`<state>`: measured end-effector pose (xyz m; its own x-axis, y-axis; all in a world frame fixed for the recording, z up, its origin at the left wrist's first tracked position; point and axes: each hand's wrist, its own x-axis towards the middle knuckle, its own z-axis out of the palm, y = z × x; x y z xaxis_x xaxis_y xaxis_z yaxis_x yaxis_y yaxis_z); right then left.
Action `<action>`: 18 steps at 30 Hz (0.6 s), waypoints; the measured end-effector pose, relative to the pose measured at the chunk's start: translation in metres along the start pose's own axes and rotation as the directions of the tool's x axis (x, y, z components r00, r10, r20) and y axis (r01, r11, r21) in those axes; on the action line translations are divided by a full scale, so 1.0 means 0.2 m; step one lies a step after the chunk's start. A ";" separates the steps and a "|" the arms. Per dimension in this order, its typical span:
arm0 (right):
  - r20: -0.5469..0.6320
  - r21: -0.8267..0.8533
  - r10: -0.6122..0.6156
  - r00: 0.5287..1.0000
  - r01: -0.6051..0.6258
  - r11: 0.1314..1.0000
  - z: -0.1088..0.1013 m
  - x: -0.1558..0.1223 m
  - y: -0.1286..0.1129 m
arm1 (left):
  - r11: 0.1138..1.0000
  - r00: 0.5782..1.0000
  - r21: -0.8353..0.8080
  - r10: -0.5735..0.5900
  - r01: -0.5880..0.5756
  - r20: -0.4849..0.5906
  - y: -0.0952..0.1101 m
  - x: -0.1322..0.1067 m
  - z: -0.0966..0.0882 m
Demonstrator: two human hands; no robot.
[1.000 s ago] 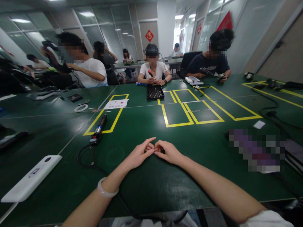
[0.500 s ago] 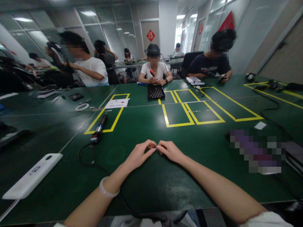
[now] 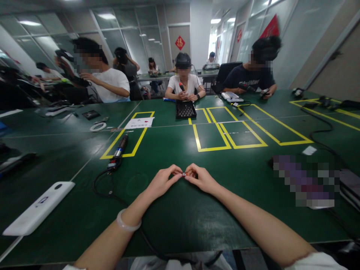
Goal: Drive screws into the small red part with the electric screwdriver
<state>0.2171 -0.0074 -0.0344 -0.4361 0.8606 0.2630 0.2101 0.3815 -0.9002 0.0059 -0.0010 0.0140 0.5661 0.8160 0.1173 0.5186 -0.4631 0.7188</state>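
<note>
Since half a second ago, the fingertips of the two hands have drawn slightly apart, and a small piece (image 3: 184,174) with orange on it now shows between them. The piece is held up in front of the person, over the near part of the green bench (image 3: 168,221); it is too small to make out fully. The right hand (image 3: 203,179) has its thumb and curled fingers closed on the orange end. The left hand (image 3: 163,182) has its thumb and forefinger tips nearly together at the other end; whether they grip it, I cannot tell. A pale bracelet (image 3: 128,221) circles the left wrist.

To the left, a driver (image 3: 120,148) lies across the near edge of a yellow outline (image 3: 137,144), with a sheet (image 3: 140,123) beyond it. A white case (image 3: 41,208) lies nearer, at the far left. Across the bench, a person (image 3: 182,82) in a white top sits behind a black tray (image 3: 186,117), holding a red-and-black tool (image 3: 181,86).
</note>
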 end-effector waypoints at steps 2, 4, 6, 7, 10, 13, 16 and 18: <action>-0.011 -0.017 0.019 1.000 -0.019 1.000 0.00 0.00 0.00 | 0.994 0.997 0.096 -0.036 0.043 -0.071 -0.07 0.01 -0.08; -0.014 -0.028 0.032 0.999 -0.032 0.999 -0.01 0.01 0.01 | 0.953 0.971 0.264 -0.091 0.150 -0.223 -0.17 0.00 -0.20; -0.005 -0.039 0.042 0.999 -0.042 0.998 -0.01 0.01 0.01 | 0.838 0.900 0.438 -0.133 0.326 -0.415 -0.31 -0.03 -0.34; 0.001 -0.046 0.047 0.999 -0.047 0.998 -0.01 0.01 0.01 | 0.764 0.854 0.491 -0.148 0.419 -0.499 -0.39 -0.06 -0.42; 0.021 -0.056 0.054 0.998 -0.052 0.997 0.00 0.01 0.01 | 0.571 0.725 0.506 -0.254 0.647 -0.640 -0.60 -0.16 -0.61; 0.019 -0.048 0.044 0.999 -0.043 0.998 0.00 0.01 0.00 | 0.466 0.634 0.438 -0.466 0.769 -0.617 -0.75 -0.25 -0.74; 0.017 -0.048 0.044 0.999 -0.044 0.998 0.00 0.01 0.00 | 0.457 0.619 0.418 -0.565 0.785 -0.545 -0.80 -0.28 -0.78; 0.018 -0.056 0.050 0.999 -0.049 0.997 0.00 0.01 0.00 | 0.464 0.638 0.437 -0.558 0.770 -0.532 -0.80 -0.27 -0.77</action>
<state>0.2159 -0.0048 -0.0346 -0.4410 0.8722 0.2116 0.2793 0.3574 -0.8912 -0.2070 0.0823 -0.0016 -0.2690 0.9624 0.0383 0.9569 0.2625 0.1246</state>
